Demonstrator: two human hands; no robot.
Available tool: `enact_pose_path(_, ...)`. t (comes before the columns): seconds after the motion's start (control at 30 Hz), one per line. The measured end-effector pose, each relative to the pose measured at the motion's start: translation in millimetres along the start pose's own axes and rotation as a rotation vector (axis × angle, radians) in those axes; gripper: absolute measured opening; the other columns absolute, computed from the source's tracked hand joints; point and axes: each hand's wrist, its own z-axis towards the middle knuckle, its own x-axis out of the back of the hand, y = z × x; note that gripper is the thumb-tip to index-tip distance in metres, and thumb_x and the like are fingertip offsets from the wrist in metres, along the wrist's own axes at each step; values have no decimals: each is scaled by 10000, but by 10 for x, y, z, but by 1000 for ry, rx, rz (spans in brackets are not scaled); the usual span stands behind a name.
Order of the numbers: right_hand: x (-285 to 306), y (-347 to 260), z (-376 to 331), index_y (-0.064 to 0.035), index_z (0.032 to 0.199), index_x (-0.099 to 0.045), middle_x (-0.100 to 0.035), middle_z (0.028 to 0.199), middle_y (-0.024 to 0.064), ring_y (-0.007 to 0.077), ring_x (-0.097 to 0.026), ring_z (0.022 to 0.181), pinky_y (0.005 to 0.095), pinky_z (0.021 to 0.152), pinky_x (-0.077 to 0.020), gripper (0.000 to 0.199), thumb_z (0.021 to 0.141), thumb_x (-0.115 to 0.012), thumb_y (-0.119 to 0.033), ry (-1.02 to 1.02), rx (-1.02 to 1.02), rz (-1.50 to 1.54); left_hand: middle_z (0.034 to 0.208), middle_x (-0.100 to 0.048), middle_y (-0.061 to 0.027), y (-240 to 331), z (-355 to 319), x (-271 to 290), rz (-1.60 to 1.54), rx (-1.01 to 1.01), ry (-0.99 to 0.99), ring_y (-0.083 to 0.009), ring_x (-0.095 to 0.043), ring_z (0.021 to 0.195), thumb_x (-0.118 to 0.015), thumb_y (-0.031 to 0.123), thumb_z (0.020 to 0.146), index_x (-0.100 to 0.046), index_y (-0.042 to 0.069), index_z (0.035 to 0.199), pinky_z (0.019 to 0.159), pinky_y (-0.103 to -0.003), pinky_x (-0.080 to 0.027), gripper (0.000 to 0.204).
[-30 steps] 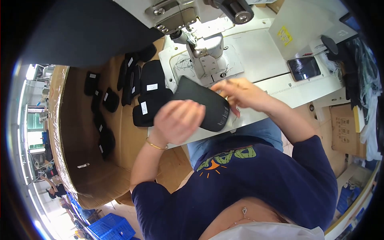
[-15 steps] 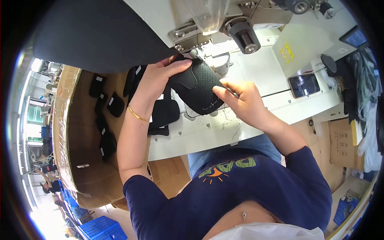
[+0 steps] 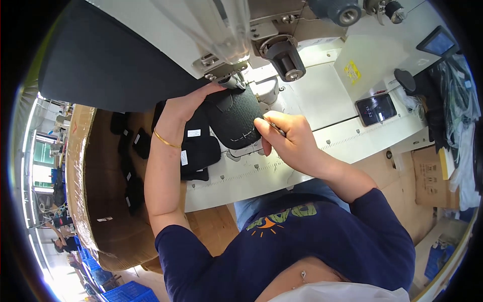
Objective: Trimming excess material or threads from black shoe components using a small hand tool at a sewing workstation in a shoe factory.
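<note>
Since the earlier frame, both hands have carried the black padded fabric piece with white stitching [image 3: 235,121] up under the white sewing machine head [image 3: 211,35]. Its upper edge is hidden behind the metal presser assembly [image 3: 232,80]. Left hand [image 3: 188,103] lies curled over the piece's upper left, fingertips partly concealed. Right hand [image 3: 287,136] pinches its right edge; a thin tool in that grip cannot be identified. Stacked black pieces with white labels [image 3: 198,151] lie just beside, on the white work table [image 3: 302,151].
</note>
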Motion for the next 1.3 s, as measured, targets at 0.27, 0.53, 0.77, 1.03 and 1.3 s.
enact_pose_path(0.27,11,-37,5,-15,714,-578,-570,544,20,57,-503,521,235,501,-386,319,979,-533,-187,-3,-60,24,1055,-680,-92,-210,-615,-232,1012,-1196,471,-192,-626,863,-655,54,824,-698,18,1075,770,-325,-472,258)
enact_pose_path(0.53,-2,-29,164,-28,703,-584,-561,529,14,70,-494,498,254,490,-385,333,975,-529,-213,20,-71,6,1136,-668,-52,-436,-491,-236,1264,-1458,383,-171,-568,852,-692,104,769,-701,77,1139,682,-288,-470,371)
enact_pose_path(0.77,-64,25,256,-17,741,-603,-579,543,11,69,-497,515,257,491,-385,313,977,-534,-211,82,-8,-4,1154,-676,-39,-535,-306,-217,1233,-1428,479,-196,-570,866,-677,72,708,-716,86,1135,755,-318,-470,429)
enact_pose_path(1.03,-138,97,245,-29,750,-615,-621,591,1,37,-487,561,230,523,-378,290,979,-545,-194,112,-28,92,1109,-693,-25,-473,-348,-306,1210,-1403,560,-184,-569,827,-669,70,665,-738,78,1084,738,-308,-461,424)
enact_pose_path(1.3,-97,94,251,-55,684,-611,-606,561,0,17,-429,477,204,441,-313,340,982,-565,-211,135,-87,247,995,-689,-91,-211,-642,-591,1329,-1343,555,-196,-600,795,-646,85,613,-713,9,943,678,-311,-472,345)
